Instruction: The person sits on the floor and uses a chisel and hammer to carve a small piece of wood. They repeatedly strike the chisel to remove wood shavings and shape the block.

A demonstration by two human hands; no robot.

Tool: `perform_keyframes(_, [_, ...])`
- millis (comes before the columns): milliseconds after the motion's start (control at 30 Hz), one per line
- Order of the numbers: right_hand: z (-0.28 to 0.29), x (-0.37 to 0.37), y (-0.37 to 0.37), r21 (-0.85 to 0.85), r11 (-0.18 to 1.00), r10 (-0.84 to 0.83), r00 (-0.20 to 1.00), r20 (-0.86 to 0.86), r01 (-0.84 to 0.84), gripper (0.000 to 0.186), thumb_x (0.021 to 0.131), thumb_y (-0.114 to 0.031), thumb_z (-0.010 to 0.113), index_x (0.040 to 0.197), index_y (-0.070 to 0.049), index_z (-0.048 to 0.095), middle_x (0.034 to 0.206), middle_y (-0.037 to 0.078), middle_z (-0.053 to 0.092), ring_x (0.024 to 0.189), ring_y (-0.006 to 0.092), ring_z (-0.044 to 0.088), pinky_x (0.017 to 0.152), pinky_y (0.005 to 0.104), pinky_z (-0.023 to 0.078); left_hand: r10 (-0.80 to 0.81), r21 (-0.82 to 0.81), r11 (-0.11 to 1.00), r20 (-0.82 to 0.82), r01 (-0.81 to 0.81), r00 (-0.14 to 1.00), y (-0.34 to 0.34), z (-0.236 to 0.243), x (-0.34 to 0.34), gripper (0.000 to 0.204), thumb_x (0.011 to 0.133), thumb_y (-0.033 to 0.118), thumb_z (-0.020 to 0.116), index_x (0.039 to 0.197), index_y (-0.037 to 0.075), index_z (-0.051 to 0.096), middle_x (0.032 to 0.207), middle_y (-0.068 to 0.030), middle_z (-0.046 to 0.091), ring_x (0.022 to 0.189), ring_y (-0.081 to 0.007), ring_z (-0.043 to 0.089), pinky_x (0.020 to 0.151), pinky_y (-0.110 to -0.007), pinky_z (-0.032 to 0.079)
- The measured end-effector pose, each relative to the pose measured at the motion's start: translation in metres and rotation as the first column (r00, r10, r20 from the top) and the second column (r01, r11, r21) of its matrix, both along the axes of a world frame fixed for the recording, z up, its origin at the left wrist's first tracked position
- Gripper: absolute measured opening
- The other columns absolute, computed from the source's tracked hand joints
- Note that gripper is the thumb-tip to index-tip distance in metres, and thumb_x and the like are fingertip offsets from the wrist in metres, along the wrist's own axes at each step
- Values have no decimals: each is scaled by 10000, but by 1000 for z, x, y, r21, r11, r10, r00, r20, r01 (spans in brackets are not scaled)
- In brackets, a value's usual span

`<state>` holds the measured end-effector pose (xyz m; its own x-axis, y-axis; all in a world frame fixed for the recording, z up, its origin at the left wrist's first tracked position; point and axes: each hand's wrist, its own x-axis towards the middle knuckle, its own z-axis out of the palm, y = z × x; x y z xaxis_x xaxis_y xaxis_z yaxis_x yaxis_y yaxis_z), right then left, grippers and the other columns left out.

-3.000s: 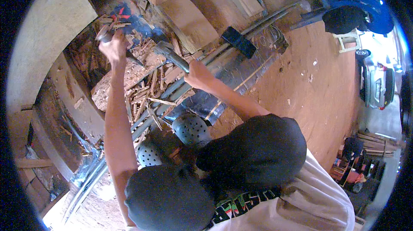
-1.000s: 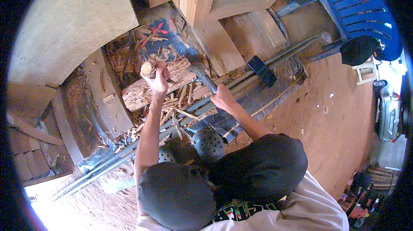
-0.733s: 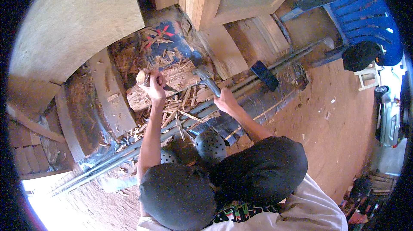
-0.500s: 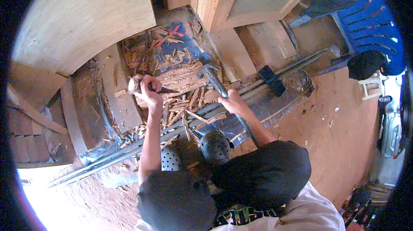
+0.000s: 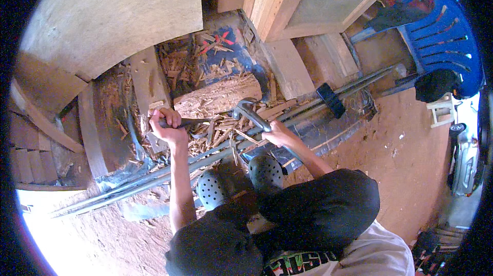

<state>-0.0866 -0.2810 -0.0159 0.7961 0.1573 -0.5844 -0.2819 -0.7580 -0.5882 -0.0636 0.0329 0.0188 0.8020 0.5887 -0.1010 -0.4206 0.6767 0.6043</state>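
Note:
My left hand (image 5: 169,126) is closed round the handle of a chisel (image 5: 196,121), whose dark blade points right along the near edge of a rough, chipped piece of wood (image 5: 221,95). In my right hand (image 5: 280,133) is a claw hammer (image 5: 251,115), gripped by its handle. The hammer's head is just right of the chisel's tip, apart from it, over the near side of the wood. Loose wood chips (image 5: 218,133) lie heaped between the wood and my feet. My left fingers hide most of the chisel's handle.
Long metal bars (image 5: 205,160) run across in front of my shoes (image 5: 213,189). Planks (image 5: 146,78) lie on both sides of the wood. A dark phone-like object (image 5: 331,100) rests on the bars at right. Large panels (image 5: 118,24) rise beyond; a blue plastic chair (image 5: 444,34) stands far right.
The hammer's head has come down nearer to me and closer to the chisel. My left hand has lowered the chisel toward the wood's near edge. The whole view has shifted slightly.

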Motion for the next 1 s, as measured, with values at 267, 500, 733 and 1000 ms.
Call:
perform_keyframes(267, [11, 4, 6, 174, 960, -248, 955, 160, 220, 222, 729, -177, 605, 593, -46, 487, 459, 5, 432, 365, 108, 423, 327, 282, 346, 26, -51, 998, -17, -27, 1000, 1, 21, -17, 231, 829, 247, 468, 658, 139, 357, 497, 26, 323, 386, -79, 292, 368, -229, 225])
perform_keyframes(500, [-4, -12, 0, -14, 996, -91, 995, 37, 91, 271, 740, -240, 588, 626, 1, 541, 488, 112, 532, 387, 182, 529, 352, 335, 410, 50, 11, 999, -9, -50, 999, -6, 46, -29, 239, 815, 286, 472, 648, 149, 369, 477, 28, 318, 361, -80, 284, 348, -230, 206])
perform_keyframes(733, [16, -34, -19, 132, 964, -233, 972, 12, 230, 248, 682, -240, 627, 610, -14, 556, 480, 83, 528, 365, 190, 499, 357, 353, 386, -21, -30, 999, 78, 24, 997, 1, 52, -39, 232, 833, 253, 472, 661, 150, 355, 480, 24, 318, 368, -82, 287, 354, -225, 220])
perform_keyframes(1000, [-1, -18, -31, 194, 933, -337, 926, 168, 304, 324, 721, -215, 640, 518, -38, 460, 422, 26, 434, 336, 141, 434, 351, 327, 347, 13, 362, 932, -4, -11, 1000, -6, 93, -23, 189, 821, 92, 511, 690, 107, 376, 539, -1, 366, 427, -91, 337, 384, -236, 295])
